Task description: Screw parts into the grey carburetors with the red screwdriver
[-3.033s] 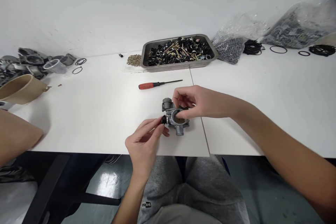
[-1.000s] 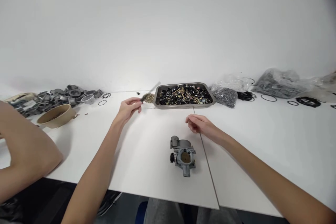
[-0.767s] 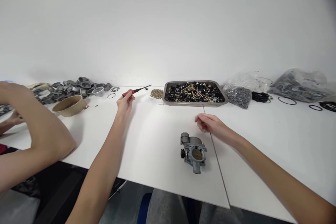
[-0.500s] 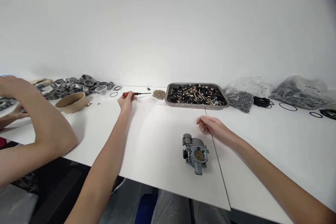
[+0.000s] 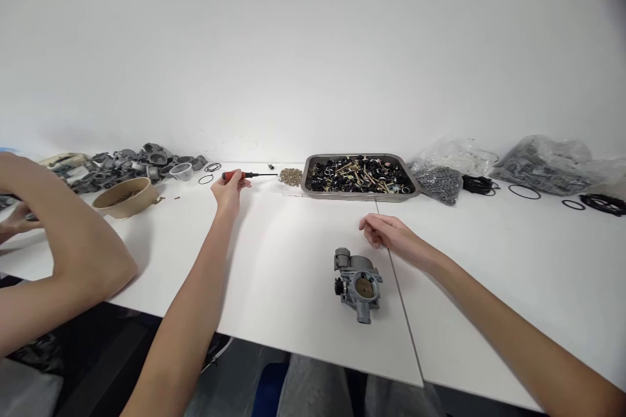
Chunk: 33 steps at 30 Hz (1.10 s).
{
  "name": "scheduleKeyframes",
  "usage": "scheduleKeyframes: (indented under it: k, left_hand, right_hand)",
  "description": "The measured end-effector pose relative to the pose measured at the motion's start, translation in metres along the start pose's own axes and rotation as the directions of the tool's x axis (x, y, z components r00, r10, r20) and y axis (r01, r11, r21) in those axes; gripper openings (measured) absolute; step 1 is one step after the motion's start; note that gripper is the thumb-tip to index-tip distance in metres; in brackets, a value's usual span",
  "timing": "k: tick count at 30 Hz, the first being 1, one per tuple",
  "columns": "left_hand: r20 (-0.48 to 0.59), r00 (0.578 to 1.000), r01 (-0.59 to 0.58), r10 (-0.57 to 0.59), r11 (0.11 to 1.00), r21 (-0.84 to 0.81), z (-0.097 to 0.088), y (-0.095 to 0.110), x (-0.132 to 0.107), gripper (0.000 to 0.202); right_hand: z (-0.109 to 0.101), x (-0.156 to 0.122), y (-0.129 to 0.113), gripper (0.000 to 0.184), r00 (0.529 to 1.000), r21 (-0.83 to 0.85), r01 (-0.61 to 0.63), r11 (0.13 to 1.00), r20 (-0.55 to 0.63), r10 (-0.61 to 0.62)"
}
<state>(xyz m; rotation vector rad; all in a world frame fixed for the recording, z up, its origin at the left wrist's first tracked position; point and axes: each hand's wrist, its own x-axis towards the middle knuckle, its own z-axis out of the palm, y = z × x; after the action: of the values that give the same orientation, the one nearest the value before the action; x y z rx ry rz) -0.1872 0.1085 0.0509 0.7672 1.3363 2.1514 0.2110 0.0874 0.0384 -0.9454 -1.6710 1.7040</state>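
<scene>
My left hand [image 5: 227, 189] is stretched far out over the white table [image 5: 274, 254], its fingers closed on the red handle of a small screwdriver [image 5: 244, 175] whose dark shaft points right. My right hand [image 5: 384, 232] rests on the table near the seam, fingers loosely curled with nothing in them. A grey metal carburetor body [image 5: 357, 281] lies on the table just below and left of my right hand, untouched by either hand.
A metal tray [image 5: 359, 176] of black and brass small parts sits at the back, with a heap of small brass pieces [image 5: 291, 176] beside it. Bags of parts [image 5: 542, 166] and black O-rings [image 5: 523, 191] lie right. Left: a brown bowl [image 5: 124, 197], grey castings [image 5: 141, 161], another person's arm [image 5: 63, 267].
Three seconds ago both hands worked on the carburetor near me. Since then my left hand has picked up the screwdriver and carried it left and away; my right hand has let go.
</scene>
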Motion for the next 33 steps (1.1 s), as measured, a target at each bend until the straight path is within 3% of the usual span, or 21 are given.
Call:
scheduleKeyframes:
  k: [5, 8, 13, 16, 22, 25, 33]
  left_hand:
    - [0.019, 1.000, -0.006, 0.007, 1.000, -0.022, 0.009, 0.014, -0.009, 0.019]
    - [0.074, 0.997, -0.036, 0.039, 0.998, -0.051, 0.020, 0.027, -0.021, 0.020]
    - [0.218, 0.975, -0.028, 0.040, 0.998, -0.060, 0.044, 0.044, -0.053, 0.028]
    - [0.342, 0.939, 0.046, -0.033, 0.998, -0.030, 0.058, 0.044, -0.079, 0.027]
    - [0.541, 0.816, 0.174, -0.202, 0.979, 0.103, 0.076, 0.038, -0.126, 0.026]
    - [0.576, 0.789, 0.170, -0.213, 0.977, 0.129, 0.079, 0.039, -0.134, 0.025]
    - [0.577, 0.783, 0.198, -0.230, 0.973, 0.119, 0.080, 0.038, -0.135, 0.025]
  right_hand:
    - [0.000, 0.001, 0.003, 0.038, 0.999, -0.005, 0.032, 0.999, -0.012, -0.032]
    - [0.001, 0.001, 0.002, 0.033, 0.991, -0.039, 0.092, 0.995, -0.096, -0.095]
    - [0.004, 0.000, 0.002, 0.027, 0.922, -0.295, 0.209, 0.933, -0.258, -0.288]
    - [0.004, 0.000, 0.004, 0.028, 0.904, -0.405, 0.193, 0.894, -0.280, -0.322]
    - [0.002, 0.005, 0.013, 0.028, 0.900, -0.521, 0.149, 0.840, -0.280, -0.334]
    - [0.001, 0.006, 0.015, 0.028, 0.894, -0.539, 0.142, 0.830, -0.290, -0.342]
    - [0.004, 0.006, 0.012, 0.022, 0.877, -0.567, 0.168, 0.806, -0.287, -0.385]
